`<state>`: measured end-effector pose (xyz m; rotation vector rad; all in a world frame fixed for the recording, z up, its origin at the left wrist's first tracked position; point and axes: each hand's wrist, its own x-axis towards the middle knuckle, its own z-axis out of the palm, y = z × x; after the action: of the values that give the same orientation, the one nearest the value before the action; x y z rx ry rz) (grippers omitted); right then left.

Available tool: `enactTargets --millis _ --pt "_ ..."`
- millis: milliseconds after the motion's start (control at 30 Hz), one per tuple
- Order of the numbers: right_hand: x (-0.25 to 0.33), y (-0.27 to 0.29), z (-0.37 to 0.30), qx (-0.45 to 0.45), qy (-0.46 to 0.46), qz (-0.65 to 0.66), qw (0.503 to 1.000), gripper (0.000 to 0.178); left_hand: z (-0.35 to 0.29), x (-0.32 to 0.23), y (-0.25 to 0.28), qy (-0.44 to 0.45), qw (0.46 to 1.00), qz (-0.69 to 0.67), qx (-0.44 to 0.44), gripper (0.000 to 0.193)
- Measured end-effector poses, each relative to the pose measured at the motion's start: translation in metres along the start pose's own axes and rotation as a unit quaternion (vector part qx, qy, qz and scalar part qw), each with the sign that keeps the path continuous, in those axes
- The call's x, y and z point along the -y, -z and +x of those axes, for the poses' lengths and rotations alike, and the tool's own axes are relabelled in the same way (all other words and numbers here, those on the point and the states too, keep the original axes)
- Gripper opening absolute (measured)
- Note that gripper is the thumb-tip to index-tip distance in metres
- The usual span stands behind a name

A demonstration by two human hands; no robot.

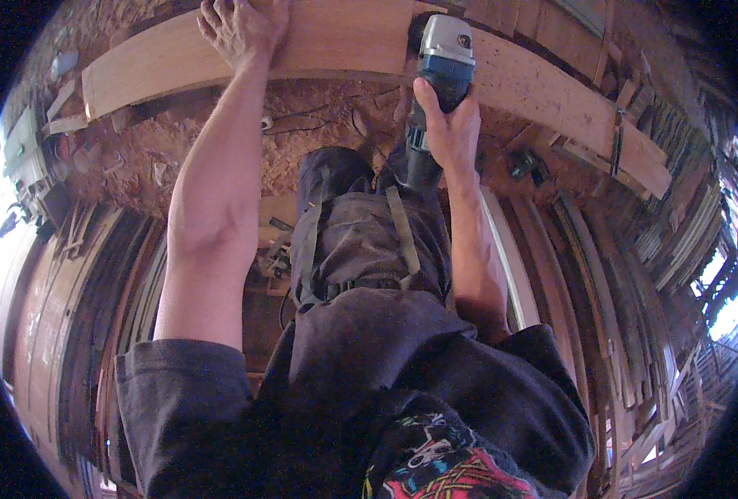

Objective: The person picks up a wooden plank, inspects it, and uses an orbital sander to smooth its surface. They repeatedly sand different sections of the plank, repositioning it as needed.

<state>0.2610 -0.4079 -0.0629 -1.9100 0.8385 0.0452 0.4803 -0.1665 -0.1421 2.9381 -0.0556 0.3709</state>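
Observation:
My right hand (452,125) is wrapped round the body of an angle grinder (447,62) with a silver head and a blue and dark body. The grinder's head sits over a long pale wooden board (344,41), at a join or dark gap across it. What the disc under the head touches is mostly hidden. Farther left, my left hand (244,33) rests on the board with its fingers spread, holding nothing. The right part of the board is speckled with dark marks.
Wood shavings (169,158) cover the floor below the board. A dark clamp or strap (617,141) crosses the board's right end. A dark power tool (528,166) lies beneath it. Planks (61,324) are stacked at left, and more timber (602,291) stands at right.

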Motion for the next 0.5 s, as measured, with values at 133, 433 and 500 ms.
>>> enactTargets --millis 133,433,500 --pt "-0.002 0.001 0.011 0.016 -0.013 0.006 1.0 0.07 -0.001 -0.004 -0.004 -0.008 1.0 -0.007 0.004 0.071" --pt "0.002 0.005 -0.048 0.012 -0.034 0.011 0.999 0.076 0.001 -0.01 0.01 0.014 0.999 -0.028 0.012 0.069" --pt "0.002 0.004 -0.059 0.006 -0.05 0.014 0.999 0.074 0.0 -0.008 0.008 0.014 1.0 -0.02 0.011 0.071"
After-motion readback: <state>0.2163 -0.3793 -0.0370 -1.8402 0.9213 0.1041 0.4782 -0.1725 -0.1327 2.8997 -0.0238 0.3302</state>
